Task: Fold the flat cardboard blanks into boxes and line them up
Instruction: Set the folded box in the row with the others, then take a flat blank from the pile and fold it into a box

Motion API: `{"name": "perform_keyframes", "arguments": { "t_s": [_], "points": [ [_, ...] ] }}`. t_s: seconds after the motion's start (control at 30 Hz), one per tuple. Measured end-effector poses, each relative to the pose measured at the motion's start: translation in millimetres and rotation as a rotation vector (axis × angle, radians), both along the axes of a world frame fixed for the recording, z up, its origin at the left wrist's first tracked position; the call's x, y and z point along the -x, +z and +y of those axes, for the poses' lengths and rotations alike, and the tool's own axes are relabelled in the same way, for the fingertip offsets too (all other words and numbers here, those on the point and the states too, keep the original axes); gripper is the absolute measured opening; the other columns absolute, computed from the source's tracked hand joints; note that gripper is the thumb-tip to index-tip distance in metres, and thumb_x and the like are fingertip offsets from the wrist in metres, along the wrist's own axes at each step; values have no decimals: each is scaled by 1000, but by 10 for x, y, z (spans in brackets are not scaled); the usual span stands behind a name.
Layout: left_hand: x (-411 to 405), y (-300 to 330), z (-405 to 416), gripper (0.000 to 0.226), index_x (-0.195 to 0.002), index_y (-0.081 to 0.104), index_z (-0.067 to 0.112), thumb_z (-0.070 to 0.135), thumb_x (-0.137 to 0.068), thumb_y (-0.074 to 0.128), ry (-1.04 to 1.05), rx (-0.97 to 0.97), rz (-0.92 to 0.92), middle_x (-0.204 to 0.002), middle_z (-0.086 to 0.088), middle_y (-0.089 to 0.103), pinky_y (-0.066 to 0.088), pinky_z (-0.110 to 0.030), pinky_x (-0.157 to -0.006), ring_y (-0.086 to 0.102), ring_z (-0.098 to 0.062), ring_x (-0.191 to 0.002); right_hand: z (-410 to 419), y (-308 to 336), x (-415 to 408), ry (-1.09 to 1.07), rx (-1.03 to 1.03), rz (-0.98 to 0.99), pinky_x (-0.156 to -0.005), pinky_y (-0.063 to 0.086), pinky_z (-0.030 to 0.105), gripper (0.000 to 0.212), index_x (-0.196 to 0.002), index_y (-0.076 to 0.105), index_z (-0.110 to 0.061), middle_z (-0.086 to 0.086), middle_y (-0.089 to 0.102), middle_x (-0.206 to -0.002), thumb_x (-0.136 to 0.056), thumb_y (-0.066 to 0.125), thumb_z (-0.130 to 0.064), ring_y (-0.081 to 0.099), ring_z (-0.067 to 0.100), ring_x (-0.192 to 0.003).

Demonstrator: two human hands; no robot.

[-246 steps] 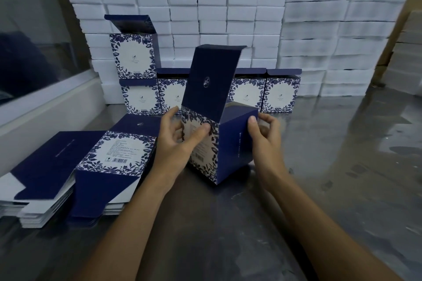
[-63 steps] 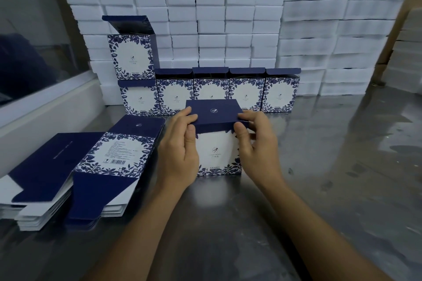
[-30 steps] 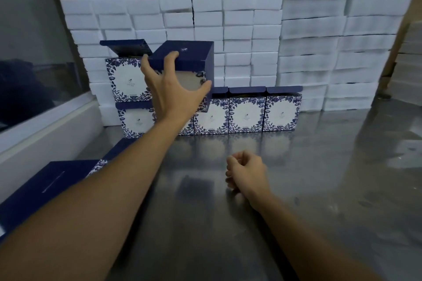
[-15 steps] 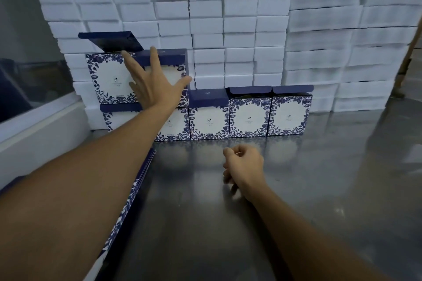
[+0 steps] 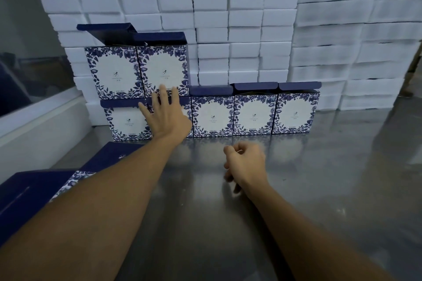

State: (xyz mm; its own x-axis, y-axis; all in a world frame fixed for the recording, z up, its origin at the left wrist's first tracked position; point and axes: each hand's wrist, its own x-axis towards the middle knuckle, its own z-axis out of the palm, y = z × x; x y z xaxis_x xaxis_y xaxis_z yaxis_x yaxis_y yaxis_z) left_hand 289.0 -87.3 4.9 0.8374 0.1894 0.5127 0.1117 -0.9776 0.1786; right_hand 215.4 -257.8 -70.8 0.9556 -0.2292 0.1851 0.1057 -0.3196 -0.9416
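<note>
Blue-and-white floral boxes stand in a row (image 5: 253, 115) at the back of the metal table (image 5: 319, 189). Two more sit on top at the left: an older box (image 5: 112, 72) with its lid raised, and beside it the newly placed box (image 5: 163, 68). My left hand (image 5: 165, 116) is stretched out with straight, spread fingers in front of the lower row, fingertips at the new box's bottom edge. My right hand (image 5: 245, 163) rests loosely curled over the table and holds nothing. Flat blanks (image 5: 34, 191) lie stacked at the left.
White foam blocks (image 5: 246, 29) are piled high behind the boxes and to the right. A white ledge (image 5: 38, 128) with a glass pane runs along the left side. Brown cartons show above the foam.
My left hand let go of the box it set on the upper row and has dropped lower, fingers spread. The right hand stayed put. The camera moved closer.
</note>
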Motion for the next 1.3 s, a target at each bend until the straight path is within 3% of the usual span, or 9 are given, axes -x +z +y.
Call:
{"name": "perform_keyframes", "arguments": {
  "t_s": [0.17, 0.3, 0.53, 0.63, 0.73, 0.8, 1.07, 1.17, 1.3],
  "points": [
    [56, 19, 28, 83, -156, 12, 20, 31, -88, 59, -1, 1, 48, -165, -6, 0, 5, -63, -117, 2, -28, -151, 2, 28, 27, 11, -31, 5, -42, 43, 29, 28, -69, 58, -13, 2, 66, -52, -77, 53, -39, 65, 26, -42],
    [259, -13, 32, 65, -146, 37, 17, 31, -87, 58, -27, 6, 70, -158, -12, 23, 6, -61, -117, 15, -29, -148, -30, 61, 82, 20, -103, -27, -33, 37, 23, 27, -72, 59, -4, 1, 61, -47, -87, 58, -28, 58, 29, -34],
    [989, -195, 187, 52, -134, 46, 22, 40, -87, 55, -16, -25, 117, -138, -8, 45, 12, -69, -111, 41, -29, -131, -144, 168, 206, 43, -403, -41, -37, 29, 17, 22, -69, 59, -4, 4, 49, -51, -90, 54, 1, 38, 13, -42],
    [1261, -202, 453, 72, -142, 34, 30, 59, -80, 54, 104, 53, 260, -148, -11, 36, 8, -74, -107, 29, -35, -139, -132, 224, 240, 130, -401, 75, -43, 27, 17, 21, -72, 55, -7, 3, 44, -57, -91, 55, 1, 36, 15, -54],
    [1510, -216, 756, 105, -152, 12, 35, 83, -68, 52, 215, 142, 462, -161, -14, 13, 1, -77, -105, 9, -40, -147, -180, 220, 316, 115, -403, 151, -53, 35, 24, 4, -94, 59, -9, 8, 49, -71, -92, 58, -6, 43, 16, -60],
    [1636, -252, 900, 114, -154, 8, 35, 86, -64, 57, 210, 222, 550, -162, -15, 7, 0, -74, -107, 1, -40, -149, -234, 179, 387, 116, -406, 148, -50, 44, 21, 2, -93, 61, -9, 7, 51, -72, -94, 60, -8, 47, 13, -60],
    [1784, -258, 957, 85, -140, 46, 28, 76, -72, 60, 176, 433, 475, -149, -12, 43, 19, -62, -113, 37, -40, -135, -294, -3, 800, 86, -318, -39, -60, 53, 17, 16, -81, 70, -10, -3, 70, -64, -94, 62, -5, 67, 7, -64],
    [1838, -225, 896, 41, -106, 65, 22, 54, -79, 60, 134, 382, 243, -114, -10, 66, 45, -42, -84, 56, -34, -95, -261, 40, 876, 104, -274, -60, -60, 49, 20, 17, -80, 69, -8, -3, 69, -63, -94, 61, -2, 62, 9, -61],
    [1935, -290, 625, 19, -98, 61, 16, 11, -80, 65, 97, 54, 173, -102, -10, 66, 39, -34, -65, 58, -30, -85, -201, 103, 956, 127, -143, -92, -58, 48, 19, 16, -83, 68, -12, 4, 70, -72, -95, 60, -5, 61, 8, -57]
  ]
}}
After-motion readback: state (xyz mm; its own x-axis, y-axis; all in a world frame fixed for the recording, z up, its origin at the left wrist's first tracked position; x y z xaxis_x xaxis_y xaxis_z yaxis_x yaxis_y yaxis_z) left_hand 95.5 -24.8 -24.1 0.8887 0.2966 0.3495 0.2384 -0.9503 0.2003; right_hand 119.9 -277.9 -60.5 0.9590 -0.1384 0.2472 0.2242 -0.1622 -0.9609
